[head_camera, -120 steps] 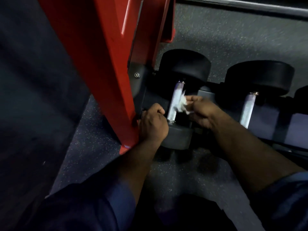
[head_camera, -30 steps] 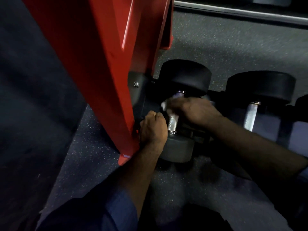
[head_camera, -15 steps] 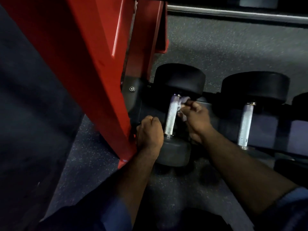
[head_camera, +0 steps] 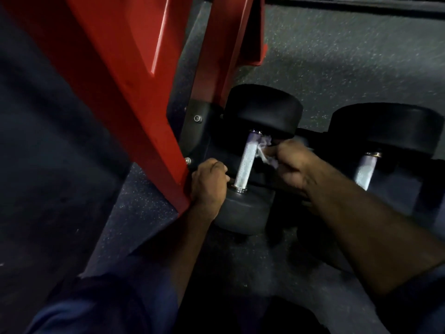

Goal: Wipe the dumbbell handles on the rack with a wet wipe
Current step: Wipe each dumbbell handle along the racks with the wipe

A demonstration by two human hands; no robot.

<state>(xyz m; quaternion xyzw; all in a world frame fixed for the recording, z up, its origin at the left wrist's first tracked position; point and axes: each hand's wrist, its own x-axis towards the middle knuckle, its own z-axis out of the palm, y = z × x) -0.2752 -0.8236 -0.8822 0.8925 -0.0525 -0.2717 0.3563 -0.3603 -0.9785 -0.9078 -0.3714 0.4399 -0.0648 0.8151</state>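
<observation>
Now my right grip [head_camera: 292,167] pinches the crumpled wet wipe [head_camera: 265,150] against the right side of the dumbbell handle [head_camera: 246,162], centre frame, near its upper end. My left grip [head_camera: 210,184] is curled by the handle's lower end, beside the red rack post [head_camera: 115,80]; what it clasps, I cannot tell.

two dumbbells [head_camera: 245,165] [head_camera: 385,126], one wipe [head_camera: 265,150], two hands [head_camera: 209,182] [head_camera: 293,165]
</observation>
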